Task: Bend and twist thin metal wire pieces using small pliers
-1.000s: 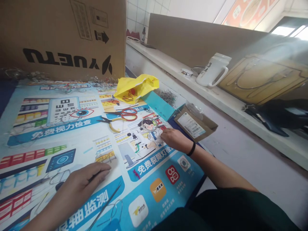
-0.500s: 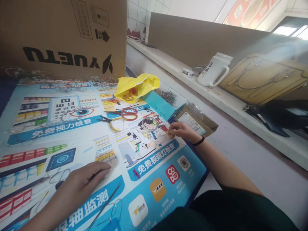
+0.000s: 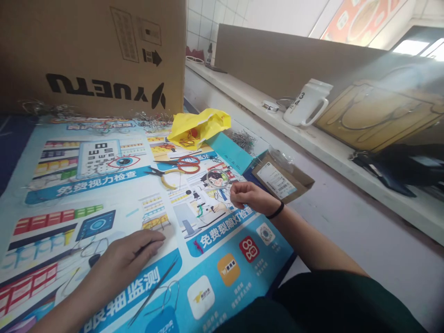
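My left hand (image 3: 137, 252) rests on the printed sheet (image 3: 135, 210), its fingers together near a thin bent wire piece; whether it holds anything is hidden. Further right, my right hand (image 3: 244, 195) is curled with its fingers pressed together over the sheet; anything between them is too small to make out. A round wire coil (image 3: 217, 178) lies just left of my right hand. Red-handled scissors (image 3: 189, 163) and yellow-handled pliers (image 3: 167, 179) lie beyond, between the hands. Long thin wires (image 3: 152, 292) lie in front of my left hand.
At the back stands a large cardboard box (image 3: 114, 55). A yellow bag (image 3: 201, 127), a teal box (image 3: 231, 151) with metal pieces (image 3: 243, 140) and a small open carton (image 3: 277, 180) are behind my right hand. A white mug (image 3: 307, 102) stands on the ledge (image 3: 256, 111).
My right hand has moved left and a little toward the wire coil, still curled. My left hand has hardly moved. The whole view has shifted slightly.
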Available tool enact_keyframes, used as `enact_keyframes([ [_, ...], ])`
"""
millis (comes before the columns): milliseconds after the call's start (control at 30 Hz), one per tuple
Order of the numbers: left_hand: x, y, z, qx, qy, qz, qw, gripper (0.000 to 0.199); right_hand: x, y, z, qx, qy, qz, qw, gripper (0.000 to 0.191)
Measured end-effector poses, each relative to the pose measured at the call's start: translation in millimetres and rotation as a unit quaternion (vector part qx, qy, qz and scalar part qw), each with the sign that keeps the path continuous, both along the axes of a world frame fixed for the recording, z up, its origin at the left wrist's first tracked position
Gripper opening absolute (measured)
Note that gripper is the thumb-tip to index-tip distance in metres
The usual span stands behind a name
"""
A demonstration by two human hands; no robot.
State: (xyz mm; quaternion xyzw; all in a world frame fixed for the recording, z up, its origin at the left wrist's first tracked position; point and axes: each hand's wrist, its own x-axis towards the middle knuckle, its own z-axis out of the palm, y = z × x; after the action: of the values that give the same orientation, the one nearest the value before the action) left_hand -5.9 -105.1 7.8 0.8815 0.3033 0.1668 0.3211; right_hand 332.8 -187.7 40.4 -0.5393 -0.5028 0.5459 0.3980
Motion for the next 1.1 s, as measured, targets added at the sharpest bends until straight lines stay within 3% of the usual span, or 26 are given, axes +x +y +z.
enact_keyframes([
  [100, -1, -1, 1.0, -0.008, 0.009, -0.006, 1.0, 0.027, -17, 11, -1.0, -0.003, -0.004, 0.024, 1.0, 0.018],
  [200, -1, -2, 1.0, -0.015, 0.015, -0.005, 1.0, 0.027, -22, 19, 2.8, -0.006, -0.043, 0.006, 0.999, 0.017],
  [400, -2, -2, -0.6, -0.018, 0.019, -0.006, 1.0, 0.024, -13, 22, 9.7, -0.006, -0.204, -0.036, 0.978, 0.013],
  [533, -1, -2, -2.7, -0.015, 0.013, -0.005, 1.0, 0.025, 0, 17, 6.5, -0.019, -0.241, -0.051, 0.969, 0.016],
  [600, -1, -2, -2.7, -0.019, 0.008, -0.006, 1.0, 0.025, 2, 13, 7.4, -0.017, -0.213, -0.067, 0.975, 0.018],
  [700, 1, -4, 0.9, -0.043, -0.002, 0.011, 0.999, 0.024, -12, 9, 11.9, -0.035, -0.073, -0.059, 0.995, 0.022],
  [867, 5, -12, 12.5, -0.106, -0.071, 0.047, 0.991, 0.032, -75, 22, 13.3, -0.069, 0.117, 0.022, 0.99, 0.02],
  [1033, 3, -11, 18.2, -0.089, -0.149, 0.073, 0.982, 0.022, -129, 45, 3.4, -0.103, 0.191, 0.062, 0.974, 0.02],
  [1100, 1, -8, 19.2, -0.117, -0.157, 0.091, 0.976, 0.019, -141, 52, -1.0, -0.109, 0.197, 0.065, 0.972, 0.02],
])
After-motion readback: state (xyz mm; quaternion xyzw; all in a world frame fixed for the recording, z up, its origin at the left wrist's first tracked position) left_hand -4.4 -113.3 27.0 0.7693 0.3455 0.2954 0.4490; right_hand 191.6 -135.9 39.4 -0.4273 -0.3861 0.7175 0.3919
